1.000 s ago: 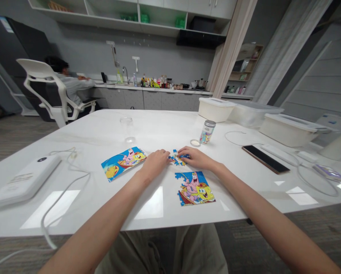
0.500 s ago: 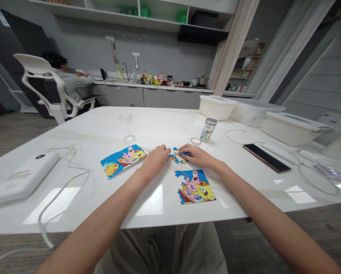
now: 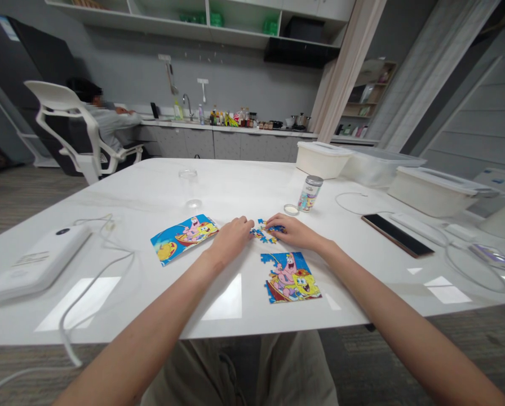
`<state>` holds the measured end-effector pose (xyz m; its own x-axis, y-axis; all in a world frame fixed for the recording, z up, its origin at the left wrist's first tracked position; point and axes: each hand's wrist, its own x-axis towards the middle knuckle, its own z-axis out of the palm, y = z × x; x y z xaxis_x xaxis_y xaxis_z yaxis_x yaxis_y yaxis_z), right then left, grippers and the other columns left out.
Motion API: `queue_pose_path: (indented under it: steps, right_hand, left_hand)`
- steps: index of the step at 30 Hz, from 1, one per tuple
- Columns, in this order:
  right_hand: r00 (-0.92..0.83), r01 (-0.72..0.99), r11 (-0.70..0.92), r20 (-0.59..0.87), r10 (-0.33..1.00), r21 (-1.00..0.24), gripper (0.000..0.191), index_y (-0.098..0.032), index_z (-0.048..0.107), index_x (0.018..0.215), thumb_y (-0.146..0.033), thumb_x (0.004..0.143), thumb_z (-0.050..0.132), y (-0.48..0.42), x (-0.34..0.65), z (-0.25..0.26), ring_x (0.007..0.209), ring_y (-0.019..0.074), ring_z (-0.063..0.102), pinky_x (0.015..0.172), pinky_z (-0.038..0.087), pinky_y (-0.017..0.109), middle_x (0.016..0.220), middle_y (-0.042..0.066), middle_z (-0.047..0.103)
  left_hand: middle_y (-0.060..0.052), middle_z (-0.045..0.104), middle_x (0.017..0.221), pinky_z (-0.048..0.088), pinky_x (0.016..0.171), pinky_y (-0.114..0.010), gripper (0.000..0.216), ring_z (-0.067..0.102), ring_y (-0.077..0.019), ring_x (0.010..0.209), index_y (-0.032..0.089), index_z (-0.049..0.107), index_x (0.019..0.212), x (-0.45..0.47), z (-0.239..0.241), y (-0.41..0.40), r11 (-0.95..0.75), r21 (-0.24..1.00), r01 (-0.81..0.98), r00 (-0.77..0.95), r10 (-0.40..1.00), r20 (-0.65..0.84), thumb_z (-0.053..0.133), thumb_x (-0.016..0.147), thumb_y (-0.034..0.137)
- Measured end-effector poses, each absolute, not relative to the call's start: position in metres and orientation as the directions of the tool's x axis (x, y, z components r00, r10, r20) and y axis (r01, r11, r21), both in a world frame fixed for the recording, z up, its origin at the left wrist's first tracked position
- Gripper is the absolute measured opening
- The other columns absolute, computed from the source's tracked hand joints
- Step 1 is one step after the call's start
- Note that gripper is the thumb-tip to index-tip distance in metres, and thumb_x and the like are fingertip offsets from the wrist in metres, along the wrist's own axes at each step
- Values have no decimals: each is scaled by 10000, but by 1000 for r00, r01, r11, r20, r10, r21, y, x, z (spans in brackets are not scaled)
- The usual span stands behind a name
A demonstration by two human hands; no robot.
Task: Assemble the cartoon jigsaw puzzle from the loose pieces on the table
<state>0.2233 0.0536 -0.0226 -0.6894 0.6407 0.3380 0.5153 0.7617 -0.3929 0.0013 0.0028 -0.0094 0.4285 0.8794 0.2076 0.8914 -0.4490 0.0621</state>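
Loose jigsaw puzzle pieces [image 3: 264, 235] lie in a small pile between my hands. My left hand [image 3: 234, 234] is at the pile's left side, its fingers curled together with a puzzle piece at the tips, partly hidden. From the right, my right hand [image 3: 292, 228] bends over the pile, fingers closed at the pieces; what exactly they grip is largely covered. Nearer to me lies a partly joined puzzle [image 3: 293, 277] with a pink starfish and a yellow sponge character, its left edge jagged. A picture card [image 3: 184, 238] with the same scene lies left of my left hand.
A printed tin [image 3: 310, 193] stands behind my right hand, beside a round lid [image 3: 291, 210]. A clear jar [image 3: 189, 189] is farther left. A white device [image 3: 39, 259] with cables, a phone [image 3: 396, 235] and storage boxes [image 3: 322, 159] occupy the table's sides. A person [image 3: 109, 121] sits behind.
The view has shifted very slightly. Both hands stay at the pile in nearly the same pose, and the joined puzzle and card have not moved.
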Motion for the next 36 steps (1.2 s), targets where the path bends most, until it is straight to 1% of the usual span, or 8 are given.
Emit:
queue_pose_path:
  steps: [4, 8, 12, 15, 18, 21, 27, 36]
  right_hand:
    - [-631, 558, 711, 337, 699, -429, 203, -218, 709, 989, -155, 881, 549, 55, 222, -23, 982, 196, 643, 916, 496, 346, 1067, 79, 681]
    - [-398, 685, 536, 362, 843, -494, 320, -174, 702, 969, -26, 840, 450, 60, 227, -22, 944, 192, 649, 881, 493, 333, 990, 77, 715]
    - [-226, 737, 408, 372, 900, -539, 436, -149, 681, 991, 56, 748, 383, 69, 241, -21, 846, 175, 662, 810, 506, 310, 916, 75, 730]
    - [-151, 748, 339, 351, 924, -570, 449, -142, 685, 947, 77, 695, 385, 73, 248, -20, 785, 164, 669, 760, 515, 285, 871, 66, 736]
    - [-137, 748, 311, 323, 937, -587, 403, -143, 692, 879, 75, 682, 416, 73, 248, -20, 755, 162, 677, 741, 516, 276, 831, 58, 740]
    - [-155, 740, 317, 308, 939, -594, 394, -147, 693, 856, 80, 667, 433, 70, 244, -21, 787, 159, 686, 760, 507, 260, 821, 46, 744]
    - [-194, 731, 328, 278, 941, -598, 381, -149, 694, 852, 65, 683, 428, 66, 241, -22, 777, 156, 692, 736, 495, 243, 804, 39, 747]
    - [-213, 738, 328, 257, 943, -590, 335, -147, 700, 871, 20, 736, 443, 64, 240, -21, 766, 156, 693, 718, 490, 242, 803, 42, 749]
  left_hand:
    - [-74, 631, 1075, 482, 801, -304, 149, 621, -212, 977, 196, 585, 1077, -2, -10, 5, -461, 95, 882, 433, 874, 221, 533, 938, 206]
    - [-69, 636, 1094, 478, 806, -299, 222, 633, -196, 954, 194, 580, 1111, -8, -8, 5, -450, 105, 887, 418, 878, 231, 463, 936, 124]
    - [-97, 669, 1061, 471, 806, -313, 288, 633, -218, 992, 173, 590, 1094, -12, 0, 0, -407, 56, 911, 387, 896, 217, 417, 903, 43]
    - [-128, 686, 1002, 469, 805, -349, 327, 641, -249, 972, 152, 603, 1059, -20, 9, -1, -354, -1, 935, 346, 914, 212, 393, 866, -7]
    - [-127, 698, 997, 457, 814, -345, 362, 646, -244, 963, 152, 611, 1048, -32, 19, 1, -346, -36, 937, 346, 917, 200, 380, 842, -34]
    - [-80, 720, 987, 445, 771, -303, 314, 656, -212, 908, 181, 629, 1020, -42, 23, 5, -410, -32, 912, 410, 901, 144, 426, 857, 5]
    - [-35, 735, 988, 413, 704, -267, 243, 646, -198, 912, 211, 651, 1013, -43, 20, 9, -522, 28, 852, 520, 852, 58, 511, 857, 88]
    - [-19, 735, 966, 399, 673, -255, 224, 642, -195, 909, 235, 655, 990, -42, 23, 8, -516, 145, 844, 520, 854, 7, 526, 828, 148]
